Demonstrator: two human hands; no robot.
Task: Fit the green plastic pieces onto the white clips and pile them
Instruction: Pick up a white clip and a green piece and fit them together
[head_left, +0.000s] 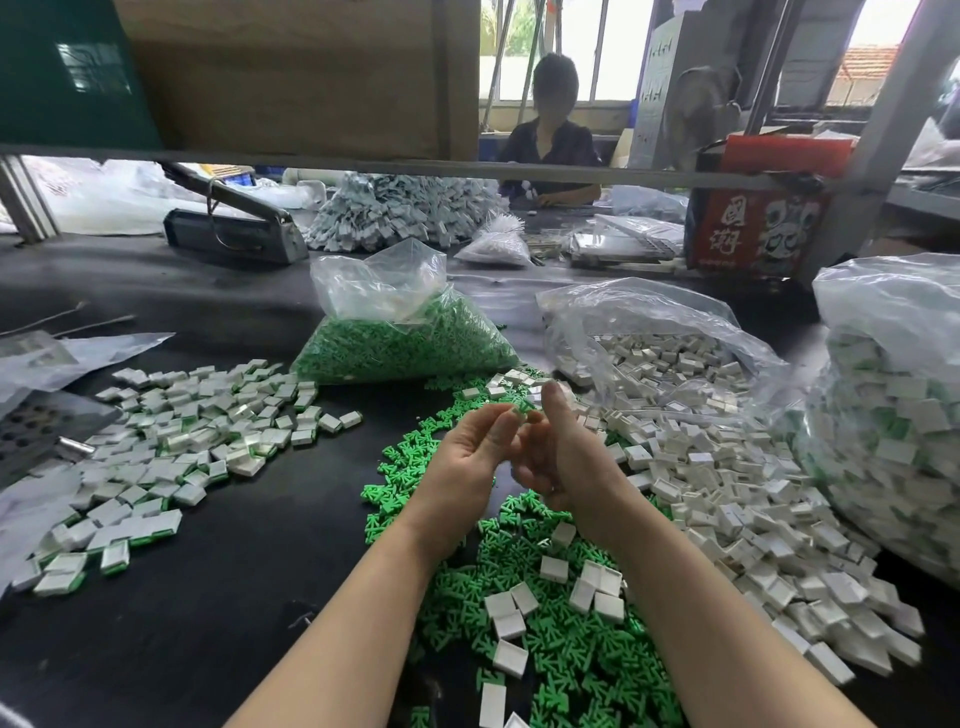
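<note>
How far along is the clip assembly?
Done: a pile of fitted clips lies on the left, green edges showing. In hand: the left hand and right hand meet over the table, fingers pinching a green piece; any clip there is hidden. Left: loose green pieces, a heap of white clips, plus a green bag and a clip bag. Early to midway, seemingly.

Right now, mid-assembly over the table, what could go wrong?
1. The left hand and right hand pinch a small green piece at their fingertips above the loose green pieces; dropped, it would likely vanish among them.
2. Unfitted white clips spill into that green heap, so parts may get mixed.
3. The finished pile sprawls close by on the left; strays could blend in.
</note>
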